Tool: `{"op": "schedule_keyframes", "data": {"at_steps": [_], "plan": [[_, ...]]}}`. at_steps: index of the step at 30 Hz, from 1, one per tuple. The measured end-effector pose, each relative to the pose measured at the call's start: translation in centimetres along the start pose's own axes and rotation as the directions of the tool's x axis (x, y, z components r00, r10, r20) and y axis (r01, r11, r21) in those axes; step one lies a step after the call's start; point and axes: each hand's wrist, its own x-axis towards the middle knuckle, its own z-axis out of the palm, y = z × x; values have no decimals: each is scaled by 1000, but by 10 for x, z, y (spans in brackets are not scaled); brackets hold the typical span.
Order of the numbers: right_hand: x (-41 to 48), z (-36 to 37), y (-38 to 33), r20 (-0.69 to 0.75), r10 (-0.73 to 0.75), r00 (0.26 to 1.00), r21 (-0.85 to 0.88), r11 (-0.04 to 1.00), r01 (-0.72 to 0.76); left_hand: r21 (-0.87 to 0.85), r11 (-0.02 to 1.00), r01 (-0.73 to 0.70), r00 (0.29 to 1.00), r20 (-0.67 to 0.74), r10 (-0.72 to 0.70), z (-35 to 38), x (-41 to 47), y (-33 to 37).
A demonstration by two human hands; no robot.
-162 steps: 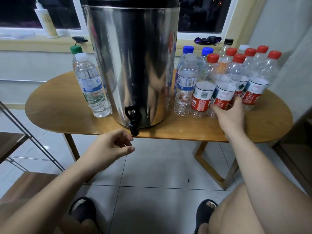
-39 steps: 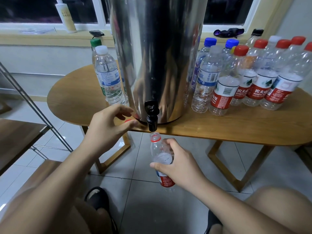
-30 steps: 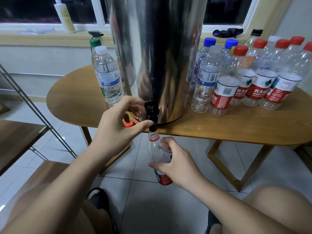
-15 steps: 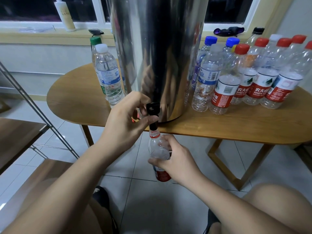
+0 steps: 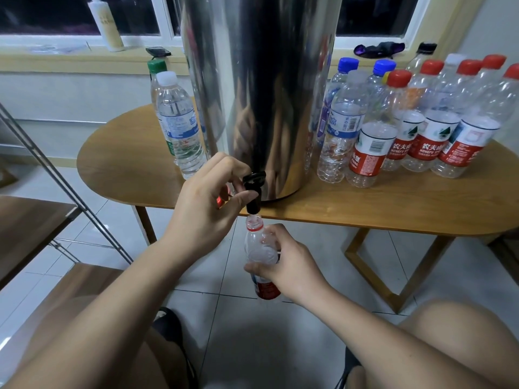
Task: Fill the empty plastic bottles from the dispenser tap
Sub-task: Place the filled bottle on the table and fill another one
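Since a second or so back: brought the bottle point(image 5: 259, 248) up, open mouth now right under the spout, and got the left hand point(image 5: 205, 203) off the table edge and onto the tap point(image 5: 253, 192). Pinching the black lever between thumb and curled fingers with that left hand. Gripping the bottle round its middle with the right hand point(image 5: 286, 265), fingers wrapped, thumb across the front. Holding it upright below the edge of the table point(image 5: 393, 209), out over the floor tiles, neck just beneath the nozzle. Touching or only nearly so, can't tell.

Looks like the very start of the fill on this one. Can't make out any stream or water level through the plastic, so hard to say whether flowing already. Next up, probably: work the lever open, keep the mouth lined up dead centre, watch the level climb, shut off before the neck. Narrow mouth, so not much room for drift.

About the bottle itself: clear, thin, crinkly-looking plastic, red neck ring, red label low down, no cap on. Probably squashes easily, so better not to squeeze hard while filling.

Also spotted what looks like a red cap point(image 5: 220, 201) on the table behind the left hand, mostly hidden. Plenty more capped empties point(image 5: 407, 122) lined up right of the steel dispenser point(image 5: 261, 94), plus two fuller-looking bottles point(image 5: 179, 127) to its left.
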Motion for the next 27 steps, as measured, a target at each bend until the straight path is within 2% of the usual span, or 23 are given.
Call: {"op": "schedule_keyframes", "data": {"at_steps": [11,27], "plan": [[6,6,4,6,10,1000,-68,998,-9,-29,999,20,1000,7,-20,-2,-3,1],[7,12,9,-11,-6,1000,-51,999,6,-29,998,57,998,-21,-58,2,-6,3]]}}
